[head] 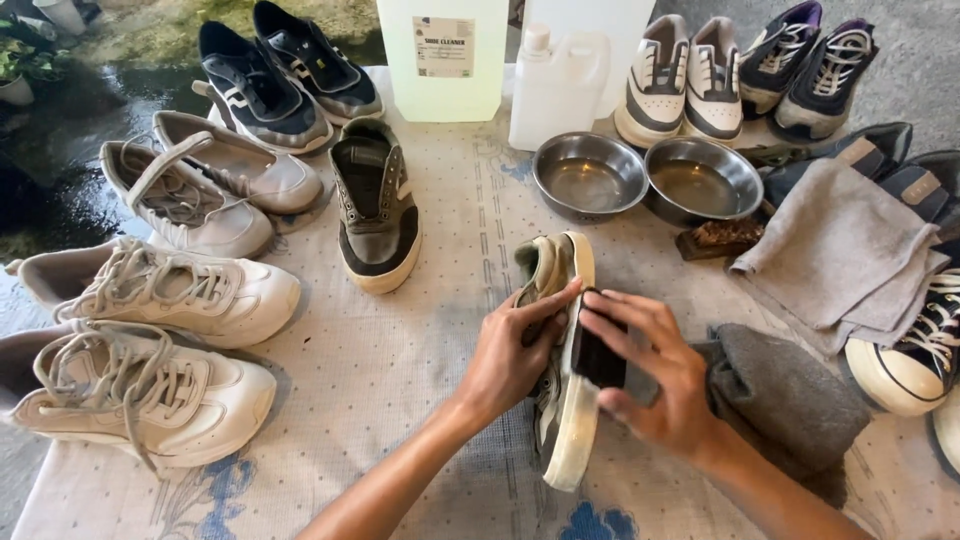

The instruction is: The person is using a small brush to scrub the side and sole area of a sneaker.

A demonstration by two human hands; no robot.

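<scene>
left hand [515, 350] clasps grey sneaker [558, 360], tipped on its side mid-table | right hand [645, 375] presses dark brush [600, 358] against its pale sole | grey cloth [785, 400] touching right wrist | bare tablecloth [400, 350] left

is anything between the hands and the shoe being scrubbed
Nothing visible. The left hand grips the shoe, tipped on its side, directly. The right hand presses a dark block against its pale sole edge.
</scene>
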